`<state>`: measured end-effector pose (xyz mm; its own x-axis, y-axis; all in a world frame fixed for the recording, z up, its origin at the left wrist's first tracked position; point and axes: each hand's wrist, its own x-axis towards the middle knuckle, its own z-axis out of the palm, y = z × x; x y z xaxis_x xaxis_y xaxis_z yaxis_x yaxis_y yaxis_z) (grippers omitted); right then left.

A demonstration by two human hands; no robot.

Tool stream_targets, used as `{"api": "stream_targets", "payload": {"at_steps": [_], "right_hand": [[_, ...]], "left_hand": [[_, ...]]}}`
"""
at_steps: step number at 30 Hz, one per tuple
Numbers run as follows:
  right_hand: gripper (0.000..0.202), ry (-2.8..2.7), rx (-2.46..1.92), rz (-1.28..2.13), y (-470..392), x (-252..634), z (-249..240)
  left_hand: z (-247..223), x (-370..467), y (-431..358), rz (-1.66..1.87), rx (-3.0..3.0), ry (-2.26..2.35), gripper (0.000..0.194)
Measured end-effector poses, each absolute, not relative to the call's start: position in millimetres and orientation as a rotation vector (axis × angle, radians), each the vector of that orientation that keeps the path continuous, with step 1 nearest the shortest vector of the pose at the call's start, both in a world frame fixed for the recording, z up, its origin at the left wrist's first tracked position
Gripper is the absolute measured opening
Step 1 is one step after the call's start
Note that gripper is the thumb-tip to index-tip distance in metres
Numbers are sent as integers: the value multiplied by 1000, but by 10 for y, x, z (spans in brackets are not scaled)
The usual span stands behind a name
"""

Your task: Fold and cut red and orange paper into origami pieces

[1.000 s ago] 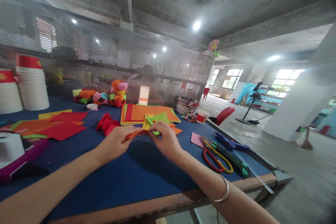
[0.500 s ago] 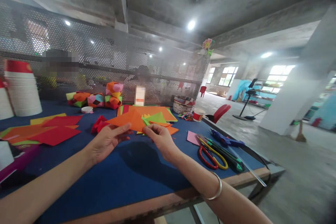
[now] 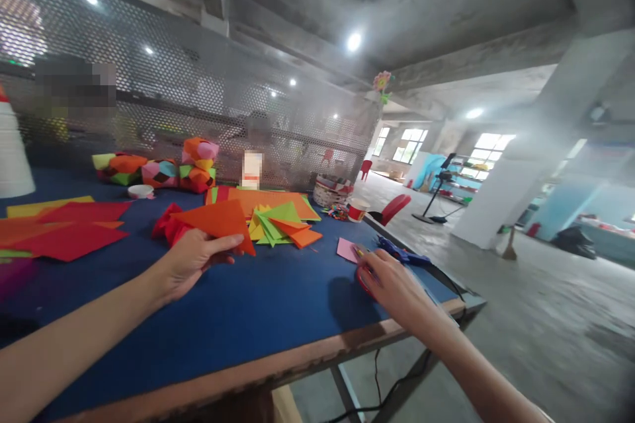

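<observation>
My left hand (image 3: 201, 258) pinches a folded orange sheet of paper (image 3: 218, 215) between thumb and fingers, above the blue tabletop. My right hand (image 3: 389, 281) is over at the right, its fingers curled around a pair of scissors (image 3: 366, 281). Only part of the red handle shows; the rest of the scissors is hidden under the hand. A pink paper square (image 3: 345, 250) lies beside these fingertips. Just behind the left hand sits a crumpled red paper piece (image 3: 166, 225). Folded green and orange paper pieces (image 3: 285, 221) lie between the two hands, further back.
A blue glue gun (image 3: 404, 251) lies beyond my right hand. Red and orange sheets (image 3: 74, 238) spread at left. Paper balls (image 3: 159, 173), a small white dish (image 3: 141, 192), a basket (image 3: 331, 192) and a paper cup (image 3: 357, 210) stand along the back, before a mesh screen (image 3: 292, 125).
My right hand has let go of the orange paper and moved right, down onto the scissors. My left hand still holds the paper. The view has turned to the right.
</observation>
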<state>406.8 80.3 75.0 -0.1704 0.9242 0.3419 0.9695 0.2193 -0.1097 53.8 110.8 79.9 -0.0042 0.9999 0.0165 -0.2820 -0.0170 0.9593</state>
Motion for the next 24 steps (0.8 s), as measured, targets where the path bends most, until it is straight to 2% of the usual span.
{"api": "stream_targets", "payload": {"at_steps": [3,6,10,12,16,19,24], "right_hand": [[19,-2117,-2098,-231,839,4382,659],[18,-2098,-2116,-167,908,4440,595],[39,-1992,-2074,38,958,4310,589],[39,-1928,-1935,214,944,4179,595],[43,-1803,-1372,686,880,3698,678],[50,-1786,-1202,1131,920,3184,811],[61,-1712,-1003,1406,1257,2428,892]], "left_hand": [[787,559,1106,1356,974,988,33],[802,555,1106,1381,944,988,26],[854,530,1109,1401,898,995,15],[872,522,1112,1408,873,995,12],[879,523,1119,1412,839,991,14],[882,510,1132,1426,824,993,17],[928,377,1203,1502,835,1003,19]]}}
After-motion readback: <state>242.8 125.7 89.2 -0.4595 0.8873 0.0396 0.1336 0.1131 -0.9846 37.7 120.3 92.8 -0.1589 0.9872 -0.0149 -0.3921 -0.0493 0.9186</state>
